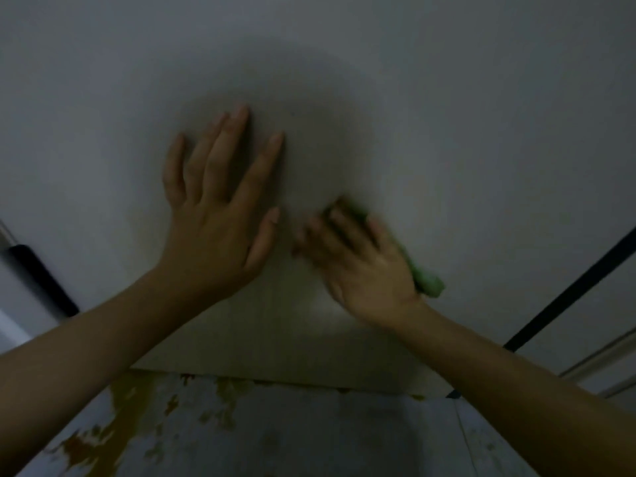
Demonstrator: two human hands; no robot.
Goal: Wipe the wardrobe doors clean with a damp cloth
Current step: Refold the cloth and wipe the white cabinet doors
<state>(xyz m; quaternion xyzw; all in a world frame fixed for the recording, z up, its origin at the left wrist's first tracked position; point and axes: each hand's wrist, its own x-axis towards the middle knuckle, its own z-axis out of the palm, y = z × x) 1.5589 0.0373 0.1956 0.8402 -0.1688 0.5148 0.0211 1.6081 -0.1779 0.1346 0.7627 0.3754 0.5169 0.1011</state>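
Observation:
A plain white wardrobe door (447, 115) fills most of the view in dim light. My left hand (220, 215) lies flat against it, fingers spread and pointing up, holding nothing. Just to its right, my right hand (361, 263) presses a green cloth (426, 280) onto the door; the hand is blurred by motion. The cloth shows only at the fingertips and along the hand's right edge; the remainder is hidden under the palm.
A black vertical strip (571, 290) marks the door's right edge, with another pale panel beyond it. A dark edge (41, 280) runs along the left side. Below the door lies a pale tiled floor (309, 438) with yellow-brown stains (124, 418).

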